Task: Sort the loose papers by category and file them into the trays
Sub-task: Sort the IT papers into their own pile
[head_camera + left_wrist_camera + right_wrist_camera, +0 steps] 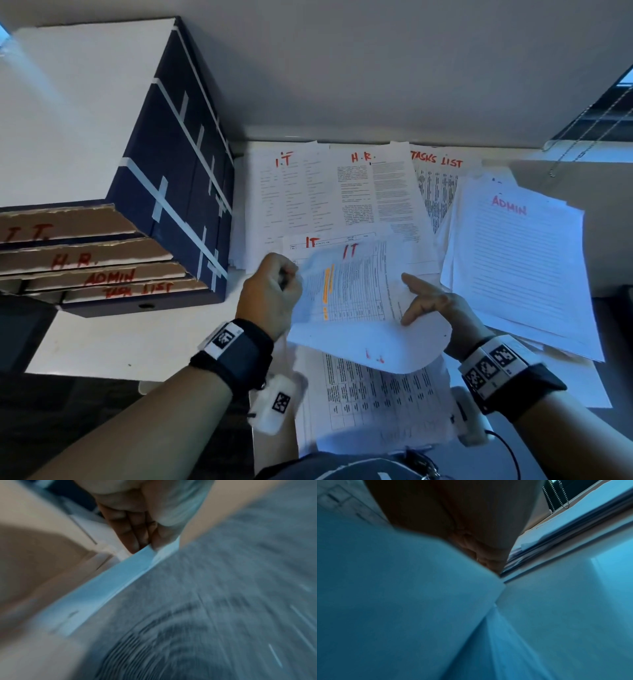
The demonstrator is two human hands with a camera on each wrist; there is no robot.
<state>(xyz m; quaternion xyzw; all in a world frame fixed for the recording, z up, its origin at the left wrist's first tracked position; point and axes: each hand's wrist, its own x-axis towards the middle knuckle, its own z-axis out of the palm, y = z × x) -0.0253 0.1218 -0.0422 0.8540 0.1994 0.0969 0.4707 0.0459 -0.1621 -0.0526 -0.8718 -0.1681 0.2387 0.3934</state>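
Filing has not begun, we judge: at nine o'clock the trays (102,260), labelled IT, HR, ADMIN, TASK LIST, show no sheets. Our left hand (270,291) pinches the IT sheet (356,291) at centre; our right hand (435,305) steadies it, thumb and fingers closed on its edge. Labelled piles (373,192) wait at twelve; the ADMIN pile (513,253) at three.

- My trays (102,253) read, top to bottom, "I.T.", "H.R.", "ADMIN", "TASK LIST".
- My desk papers read "I.T" (284,159), "H.R." (362,157), "TASKS LIST" (436,160), "ADMIN" (508,205), "IT" (312,242).
- The sheet (352,287) I hold reads "IT".
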